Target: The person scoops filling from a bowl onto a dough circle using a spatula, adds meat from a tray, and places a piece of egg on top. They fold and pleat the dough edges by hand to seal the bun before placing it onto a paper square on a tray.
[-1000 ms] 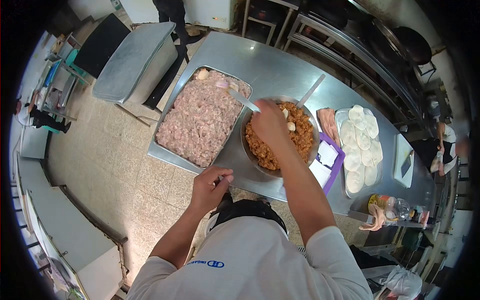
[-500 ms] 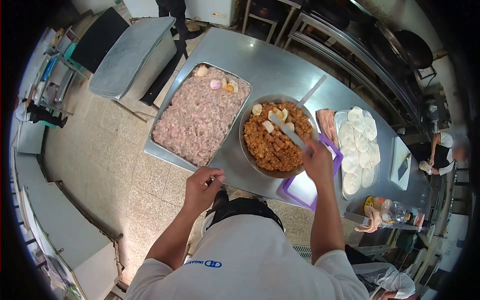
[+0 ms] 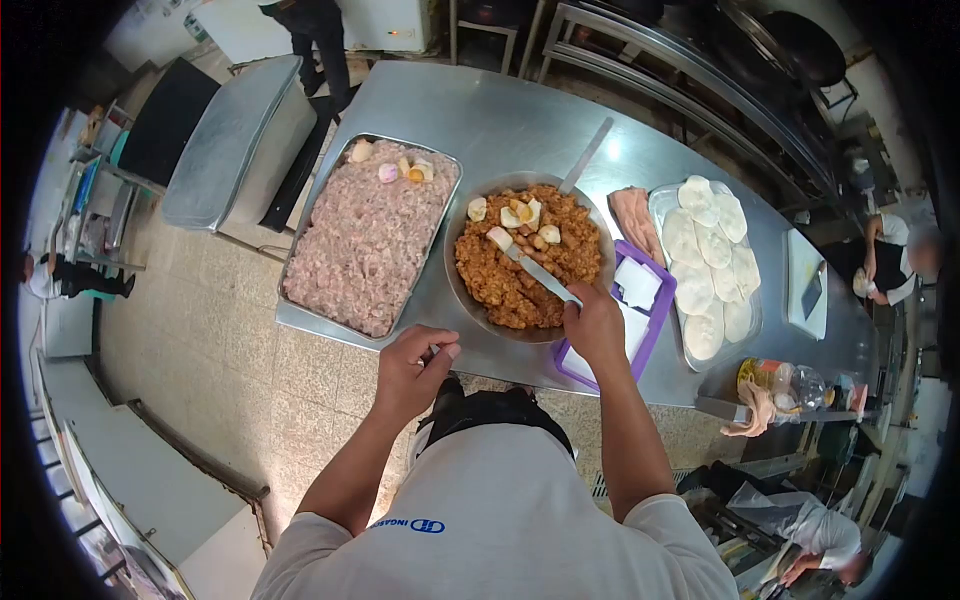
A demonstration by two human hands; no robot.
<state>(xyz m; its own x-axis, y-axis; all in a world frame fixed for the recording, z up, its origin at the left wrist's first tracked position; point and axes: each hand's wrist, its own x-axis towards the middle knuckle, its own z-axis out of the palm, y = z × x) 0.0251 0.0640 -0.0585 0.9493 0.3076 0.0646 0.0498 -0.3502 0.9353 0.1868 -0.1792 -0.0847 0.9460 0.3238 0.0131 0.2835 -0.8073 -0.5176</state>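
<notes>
My right hand (image 3: 597,328) grips a metal knife (image 3: 545,277) with a flat blade, its tip low over a round metal bowl (image 3: 453,285). Reddish-brown cooked filling (image 3: 505,285) fills the bowl, topped with whitish and yellow chunks (image 3: 522,212) that look like boiled egg. The blade's tip is at a pale chunk (image 3: 499,238); contact is hard to tell. By the table's front edge, my left hand (image 3: 415,368) is closed, fingers curled and thumb against them; anything inside is hidden. Beyond it, a metal tray (image 3: 456,180) holds raw minced meat (image 3: 365,235) with similar chunks on top.
A long metal handle (image 3: 588,155) leans out of the bowl. To the right are a purple-rimmed tray (image 3: 655,330), a pinkish cloth (image 3: 637,222), flat dough rounds (image 3: 715,245) on a tray, a white board (image 3: 803,275) and an oil bottle (image 3: 765,375). Other people stand around the room.
My right hand and the knife have shifted lower over the bowl, with the blade's tip now beside a pale chunk. My left hand stays closed near the edge. The whole view has shifted slightly.
</notes>
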